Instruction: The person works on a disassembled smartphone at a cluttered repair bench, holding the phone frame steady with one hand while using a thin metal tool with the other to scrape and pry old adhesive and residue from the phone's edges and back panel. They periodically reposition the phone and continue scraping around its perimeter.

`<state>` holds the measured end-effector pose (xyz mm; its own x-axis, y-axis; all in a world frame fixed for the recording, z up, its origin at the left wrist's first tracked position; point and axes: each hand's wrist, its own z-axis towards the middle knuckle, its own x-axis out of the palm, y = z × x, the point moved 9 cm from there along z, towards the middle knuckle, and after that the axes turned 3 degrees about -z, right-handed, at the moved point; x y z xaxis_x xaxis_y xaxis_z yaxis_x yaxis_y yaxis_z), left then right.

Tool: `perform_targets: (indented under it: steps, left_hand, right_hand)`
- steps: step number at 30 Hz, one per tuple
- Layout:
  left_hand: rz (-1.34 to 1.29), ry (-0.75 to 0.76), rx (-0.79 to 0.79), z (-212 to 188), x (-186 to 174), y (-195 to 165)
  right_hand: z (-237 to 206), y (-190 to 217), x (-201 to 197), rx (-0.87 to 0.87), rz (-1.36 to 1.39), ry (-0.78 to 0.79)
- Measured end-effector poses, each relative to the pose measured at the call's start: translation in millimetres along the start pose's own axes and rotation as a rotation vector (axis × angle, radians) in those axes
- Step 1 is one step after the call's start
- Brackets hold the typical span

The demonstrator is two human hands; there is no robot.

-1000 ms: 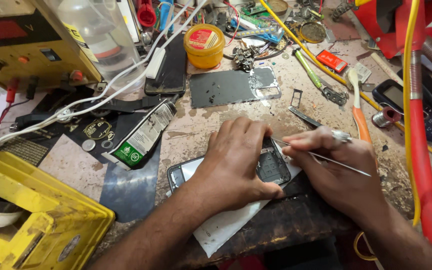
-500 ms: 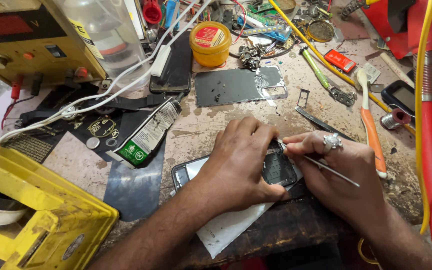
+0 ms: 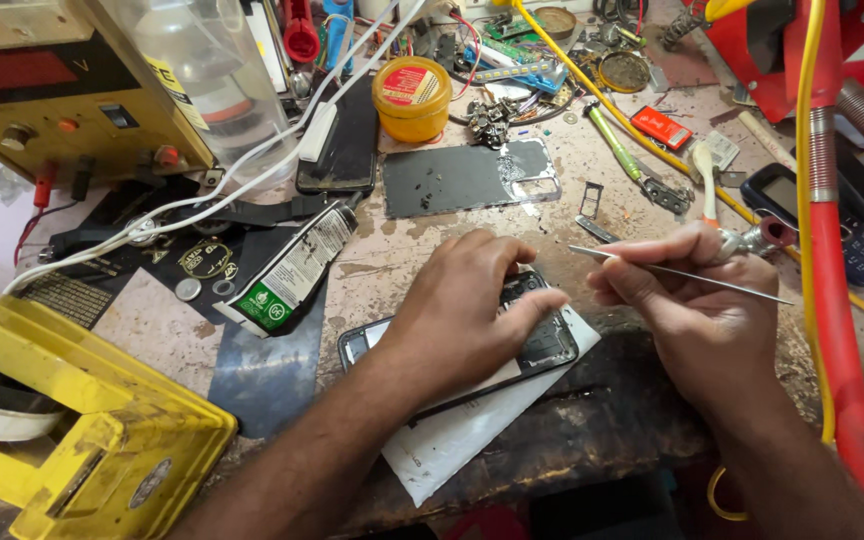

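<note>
An opened black smartphone (image 3: 542, 335) lies on a white sheet of paper (image 3: 452, 440) near the front edge of the workbench. My left hand (image 3: 462, 310) rests flat on the phone and presses it down, covering most of its middle. My right hand (image 3: 697, 310) is lifted just right of the phone and pinches thin metal tweezers (image 3: 672, 270), whose point is turned left above the phone's top end. A ring with a red stone (image 3: 767, 237) shows on that hand.
A black back cover (image 3: 462, 178) lies behind the phone, with a yellow round tub (image 3: 411, 97), a dark phone (image 3: 342, 150) and a black glue tube (image 3: 287, 272). A yellow crate (image 3: 72, 430) stands front left, a yellow power supply (image 3: 62, 85) back left, red and yellow hoses (image 3: 832, 290) at right.
My right hand has lifted off the phone and drawn back to the right with the tweezers. My left hand keeps pressing the phone. The view has shifted slightly.
</note>
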<state>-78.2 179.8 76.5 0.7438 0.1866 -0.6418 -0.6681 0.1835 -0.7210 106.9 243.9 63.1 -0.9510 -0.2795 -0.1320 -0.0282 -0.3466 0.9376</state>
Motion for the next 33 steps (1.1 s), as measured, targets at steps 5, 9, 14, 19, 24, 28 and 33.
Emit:
perform_targets:
  steps: [5,9,14,19,24,28,33]
  left_hand:
    - [0.045,-0.018,-0.170,12.3,2.3,8.7]
    - [0.076,-0.067,-0.259,12.1,-11.7,9.8]
    - [0.245,-0.075,-0.406,1.0,-45.3,10.8]
    - [0.355,-0.035,-0.182,-14.7,-35.2,-23.8]
    - [0.375,-0.152,0.091,-48.9,-8.4,-44.9]
    - [0.318,-0.194,0.102,-56.7,-4.0,-37.1]
    - [0.298,-0.203,0.076,-56.3,-5.8,-38.6]
  right_hand:
    - [-0.2,-5.1,0.9,0.033,0.050,0.008]
    - [-3.2,-2.0,10.0,0.029,0.029,0.066]
    - [-9.0,-10.3,13.9,0.146,-0.140,0.050]
    - [-6.0,-7.1,16.5,0.153,-0.088,0.079]
    - [-23.0,14.1,17.7,0.038,-0.356,0.151]
    - [-33.8,42.6,25.7,-0.238,-0.450,0.152]
    - [-29.0,51.9,33.6,-0.345,-0.456,0.198]
